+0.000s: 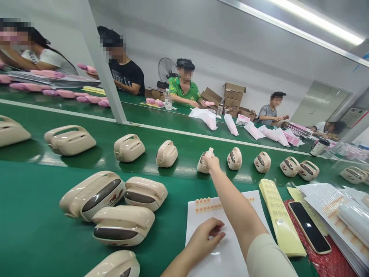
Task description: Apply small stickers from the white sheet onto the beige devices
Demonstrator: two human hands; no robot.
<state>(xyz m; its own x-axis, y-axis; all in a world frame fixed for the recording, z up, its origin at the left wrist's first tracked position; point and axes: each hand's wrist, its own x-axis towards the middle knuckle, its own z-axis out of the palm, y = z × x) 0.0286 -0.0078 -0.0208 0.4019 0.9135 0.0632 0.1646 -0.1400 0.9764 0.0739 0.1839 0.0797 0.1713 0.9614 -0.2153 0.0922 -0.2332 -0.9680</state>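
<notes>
My right hand (212, 162) reaches out to the green belt and is closed on the handle of a cream device (202, 165). Over a white sheet (198, 223) with rows of small orange stickers, my left hand (205, 235) is held with its fingers curled, thumb and fingertips apart, and nothing shows between them. To the left on the near green table lie several cream devices with dark windows, one of them a large one (95, 194). More cream devices, such as this one (167, 154), stand in a row along the belt.
Yellow sticker sheets (278, 219), a phone (309, 227) and a stack of white sheets (343, 215) lie at the right. Beyond the belt, a metal post (106, 65) rises at the left, and several people sit at a far table with pink items and a bottle (167, 100).
</notes>
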